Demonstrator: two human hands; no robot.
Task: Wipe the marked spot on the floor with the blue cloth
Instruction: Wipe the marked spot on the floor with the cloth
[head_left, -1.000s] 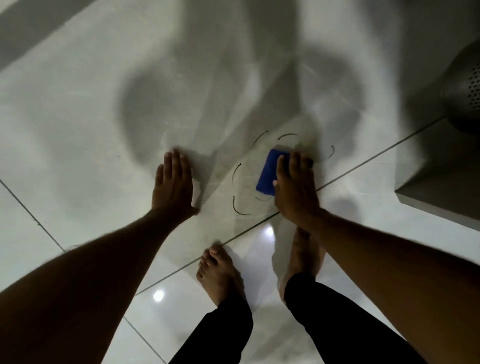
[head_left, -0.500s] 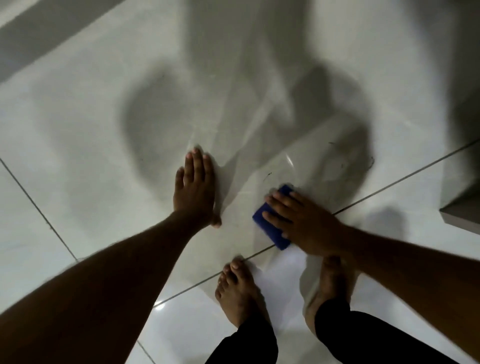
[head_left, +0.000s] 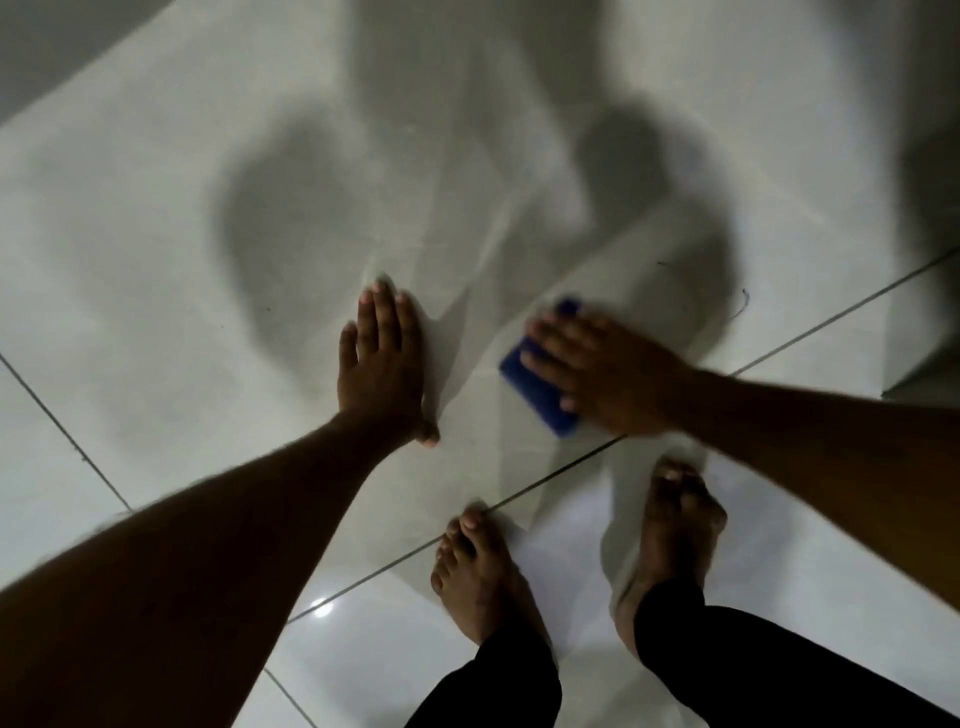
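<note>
The folded blue cloth (head_left: 537, 382) lies flat on the pale floor tile, and my right hand (head_left: 605, 376) presses down on it with fingers spread, covering most of it. Only faint traces of the drawn mark (head_left: 740, 306) show, to the right of that hand, as a short dark curve. My left hand (head_left: 384, 364) rests flat on the tile to the left of the cloth, fingers together, holding nothing. The picture is blurred around the right hand.
My two bare feet (head_left: 483, 571) (head_left: 670, 530) stand just behind a grout line (head_left: 519, 499) that runs diagonally under the hands. A grey raised edge (head_left: 922, 379) sits at the right border. Dark shadows of my arms fall across the tile ahead.
My right hand turned from pointing forward to lying crosswise and slid the cloth toward me. Most of the dashed circle is gone. The view shifted; the object at the right mostly left it.
</note>
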